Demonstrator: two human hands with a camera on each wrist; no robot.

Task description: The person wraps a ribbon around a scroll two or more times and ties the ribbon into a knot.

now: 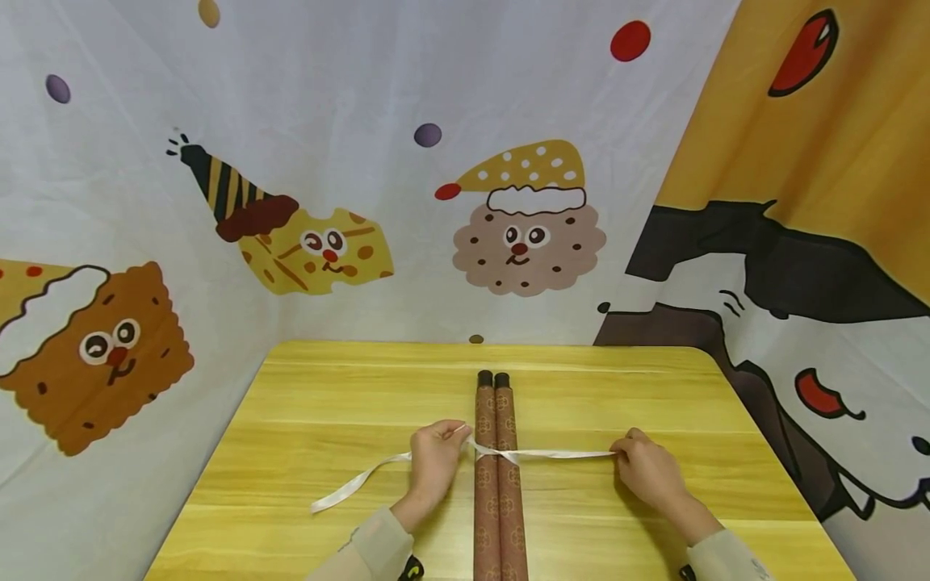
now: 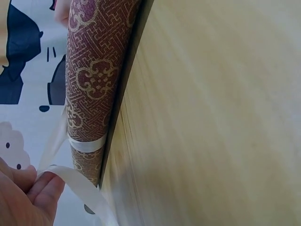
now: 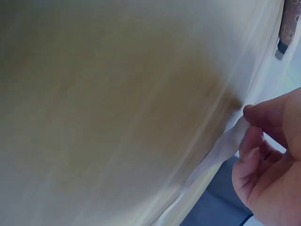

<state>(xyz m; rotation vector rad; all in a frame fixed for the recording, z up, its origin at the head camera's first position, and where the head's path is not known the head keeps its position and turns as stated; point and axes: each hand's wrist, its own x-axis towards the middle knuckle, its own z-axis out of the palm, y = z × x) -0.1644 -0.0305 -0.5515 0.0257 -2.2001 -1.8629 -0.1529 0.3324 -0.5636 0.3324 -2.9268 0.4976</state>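
Yellow wood table (image 1: 305, 420), cartoon-print cloth walls (image 1: 327, 121) — both hands' grip pinching white ribbon (image 1: 559, 454) across paired rolls (image 1: 497, 420)

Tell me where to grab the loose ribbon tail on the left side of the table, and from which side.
Pinch the white ribbon tail near its free end, coming from above. It lies flat on the wooden table, clear of the two patterned rolls and outside the left hand, which already holds the ribbon nearer the rolls. A flat strip probably lifts best by its edges, thumb against finger.
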